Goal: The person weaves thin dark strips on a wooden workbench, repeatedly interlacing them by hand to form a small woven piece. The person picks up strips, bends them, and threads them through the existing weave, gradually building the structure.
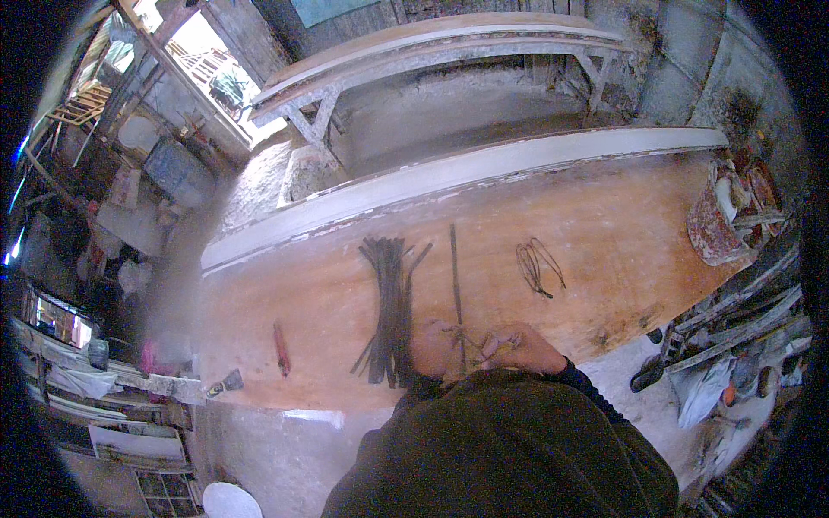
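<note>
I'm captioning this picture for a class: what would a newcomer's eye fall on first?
Probably the bundle of dark strips lying on the brown table, just left of the left hand. Next, likely the lone strip to the bundle's right, running up the table away from the hands. The stained bucket by the table's right end also stands out.

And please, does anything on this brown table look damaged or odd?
Yes: dark blotches mark the tabletop toward its near right edge, unlike the plainer brown around them, and the white far border looks patchy, perhaps worn.
</note>
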A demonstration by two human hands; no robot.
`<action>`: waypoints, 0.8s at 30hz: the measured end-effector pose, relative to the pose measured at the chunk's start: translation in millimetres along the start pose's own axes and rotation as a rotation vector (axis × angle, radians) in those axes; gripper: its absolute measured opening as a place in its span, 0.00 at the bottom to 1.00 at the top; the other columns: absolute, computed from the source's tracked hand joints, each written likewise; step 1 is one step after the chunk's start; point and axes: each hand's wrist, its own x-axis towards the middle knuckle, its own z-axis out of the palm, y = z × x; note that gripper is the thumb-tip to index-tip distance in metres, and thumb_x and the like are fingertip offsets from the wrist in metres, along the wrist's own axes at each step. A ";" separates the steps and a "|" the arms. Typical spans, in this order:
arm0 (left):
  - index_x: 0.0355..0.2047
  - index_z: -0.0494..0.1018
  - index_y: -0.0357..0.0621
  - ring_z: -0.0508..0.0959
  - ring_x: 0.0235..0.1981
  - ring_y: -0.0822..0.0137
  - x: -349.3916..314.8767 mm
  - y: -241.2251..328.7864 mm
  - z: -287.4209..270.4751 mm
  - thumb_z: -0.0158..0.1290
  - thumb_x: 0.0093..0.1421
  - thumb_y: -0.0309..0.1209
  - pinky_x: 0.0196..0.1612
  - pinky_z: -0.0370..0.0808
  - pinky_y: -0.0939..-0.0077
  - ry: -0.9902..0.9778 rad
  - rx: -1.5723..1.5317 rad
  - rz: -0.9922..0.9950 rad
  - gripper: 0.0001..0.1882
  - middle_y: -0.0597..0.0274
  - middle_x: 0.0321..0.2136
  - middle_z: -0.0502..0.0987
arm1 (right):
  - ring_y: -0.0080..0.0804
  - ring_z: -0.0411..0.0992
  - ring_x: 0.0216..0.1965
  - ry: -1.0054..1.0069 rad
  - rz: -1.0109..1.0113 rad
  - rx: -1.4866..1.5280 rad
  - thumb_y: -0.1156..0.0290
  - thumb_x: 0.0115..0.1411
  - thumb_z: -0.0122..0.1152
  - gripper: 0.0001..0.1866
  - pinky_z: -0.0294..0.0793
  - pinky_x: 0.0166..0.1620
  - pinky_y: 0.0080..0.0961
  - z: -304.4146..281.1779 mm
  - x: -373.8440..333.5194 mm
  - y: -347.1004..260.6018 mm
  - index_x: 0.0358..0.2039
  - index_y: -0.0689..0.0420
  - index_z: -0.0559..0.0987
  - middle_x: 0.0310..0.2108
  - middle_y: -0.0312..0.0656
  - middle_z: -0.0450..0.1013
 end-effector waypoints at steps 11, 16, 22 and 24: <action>0.31 0.74 0.46 0.69 0.38 0.63 -2.3 43.3 -7.5 0.50 0.53 0.35 0.43 0.66 0.71 -0.327 -0.511 0.273 0.09 0.62 0.31 0.72 | 0.30 0.65 0.23 0.672 -0.072 -0.488 0.77 0.42 0.60 0.05 0.64 0.30 0.24 -16.8 14.2 47.1 0.20 0.57 0.73 0.19 0.38 0.66; 0.30 0.73 0.44 0.69 0.39 0.61 6.9 71.1 -30.6 0.50 0.54 0.34 0.45 0.65 0.70 -0.605 -1.017 0.249 0.08 0.58 0.31 0.69 | 0.34 0.66 0.31 0.770 -0.202 -0.646 0.75 0.44 0.60 0.04 0.64 0.35 0.27 -22.7 17.6 59.6 0.22 0.57 0.74 0.27 0.41 0.66; 0.30 0.73 0.40 0.69 0.39 0.62 12.1 68.4 -45.1 0.51 0.53 0.37 0.44 0.65 0.71 -0.514 -0.708 0.257 0.12 0.57 0.33 0.70 | 0.37 0.66 0.38 0.793 -0.166 -0.728 0.72 0.43 0.62 0.06 0.65 0.41 0.25 -28.7 9.2 61.1 0.24 0.56 0.76 0.32 0.42 0.67; 0.30 0.73 0.40 0.70 0.39 0.61 6.7 49.0 -23.0 0.51 0.52 0.38 0.43 0.66 0.71 -0.354 -0.478 0.476 0.13 0.56 0.34 0.70 | 0.35 0.66 0.38 0.764 -0.145 -0.602 0.72 0.42 0.63 0.06 0.66 0.40 0.24 -32.3 7.8 70.1 0.22 0.57 0.75 0.34 0.42 0.67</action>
